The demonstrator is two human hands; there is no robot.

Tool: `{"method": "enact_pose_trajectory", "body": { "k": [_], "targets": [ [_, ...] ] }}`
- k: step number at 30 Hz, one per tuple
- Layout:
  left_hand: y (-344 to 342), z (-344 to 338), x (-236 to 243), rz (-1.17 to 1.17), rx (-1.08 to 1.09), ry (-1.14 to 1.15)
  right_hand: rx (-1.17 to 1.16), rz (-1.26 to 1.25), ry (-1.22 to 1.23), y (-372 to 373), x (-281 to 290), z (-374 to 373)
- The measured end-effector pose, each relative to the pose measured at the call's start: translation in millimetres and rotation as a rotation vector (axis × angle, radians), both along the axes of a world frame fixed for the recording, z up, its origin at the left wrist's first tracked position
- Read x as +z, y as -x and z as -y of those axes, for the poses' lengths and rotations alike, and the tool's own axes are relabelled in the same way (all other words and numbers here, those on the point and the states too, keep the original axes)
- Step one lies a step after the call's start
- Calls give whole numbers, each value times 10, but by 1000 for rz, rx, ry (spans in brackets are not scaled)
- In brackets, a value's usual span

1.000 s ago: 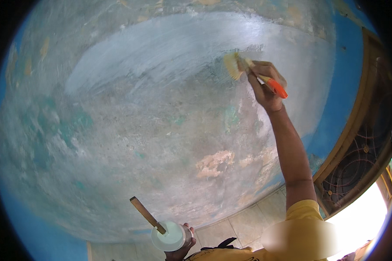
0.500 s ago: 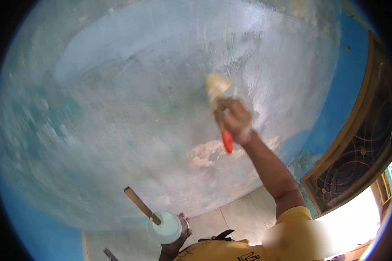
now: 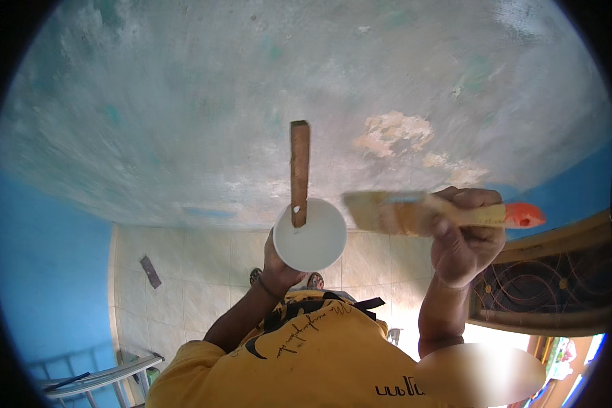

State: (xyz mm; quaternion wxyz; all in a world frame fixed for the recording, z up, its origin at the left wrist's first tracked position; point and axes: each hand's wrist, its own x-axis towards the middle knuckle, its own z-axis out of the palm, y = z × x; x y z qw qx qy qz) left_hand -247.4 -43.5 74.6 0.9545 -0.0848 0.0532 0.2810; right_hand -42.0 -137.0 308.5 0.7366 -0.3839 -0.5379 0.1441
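Note:
My left hand (image 3: 283, 268) is wrapped round a white tub (image 3: 333, 255) of pale liquid, held up in front of my chest. A wooden stick (image 3: 300, 163) stands in the liquid and leans toward the wall. To the right of the tub, my right hand (image 3: 470, 234) grips a wide paintbrush (image 3: 483, 215) by its pale handle, whose end is orange-red. Its bristles point left, toward the tub's rim, a little apart from it and blurred by motion. Ahead is the wall (image 3: 204, 136), patchy grey with streaks of white and green.
Bare tan patches (image 3: 396, 134) show on the wall, with blue paint (image 3: 61, 251) at its sides. A dark flat strip (image 3: 150, 271) lies on the tiled floor (image 3: 204, 272). A metal ladder (image 3: 115, 377) is at lower left, a wooden grille frame (image 3: 544, 285) at right.
My right hand has drawn the paintbrush from the wall down to beside the tub, turning its bristles leftward. The view has tilted down, showing more floor and my shirt.

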Motion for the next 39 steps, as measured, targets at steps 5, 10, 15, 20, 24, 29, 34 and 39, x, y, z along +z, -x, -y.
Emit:
{"method": "enact_pose_trajectory", "body": {
  "k": [5,10,15,20,24,29,34,39],
  "targets": [
    [101,-197,161,-43,16,-85,227,367,138,384,-159,-433],
    [320,-446,119,84,-18,-91,254,468,387,666,-315,-709],
    [509,-570,103,45,35,-96,279,597,381,811,-412,-905],
    [617,-649,121,16,36,-61,291,650,413,929,-437,-1019],
    [673,-696,148,41,19,-76,315,660,445,978,-465,-1073],
    [701,-707,103,21,28,-99,239,555,465,981,-428,-1050],
    [697,-719,51,71,11,-45,130,9,434,889,-341,-965],
    [665,-707,104,-39,-30,-29,108,-287,418,830,-455,-907]
  ]
}}
